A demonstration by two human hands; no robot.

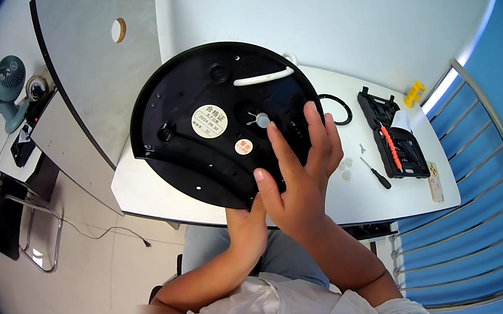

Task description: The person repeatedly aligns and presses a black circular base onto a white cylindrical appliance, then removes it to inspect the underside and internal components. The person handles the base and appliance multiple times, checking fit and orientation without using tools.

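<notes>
A large black round base (pixel 200 158) is held up above the white table, its hollow underside facing me. It carries a round cream label (pixel 209 121), a smaller one with red print (pixel 243 146) and a curved white strip (pixel 263 78). A pale cap (pixel 262 119) and a bent metal wire stand near its middle. My left hand (pixel 246 225) grips the base at its lower edge, with most of the fingers hidden. Over the right part of the base, my right hand (pixel 300 189) has its fingers spread, the index fingertip beside the cap.
On the white table (pixel 360 199) lie a black ring (pixel 337 109), a screwdriver (pixel 376 173), small clear discs (pixel 346 175), an open tool case (pixel 411 150), a yellow object (pixel 414 94) and a remote control (pixel 435 182). A metal railing (pixel 493 116) curves along the right. A teal fan (pixel 8 75) stands far left.
</notes>
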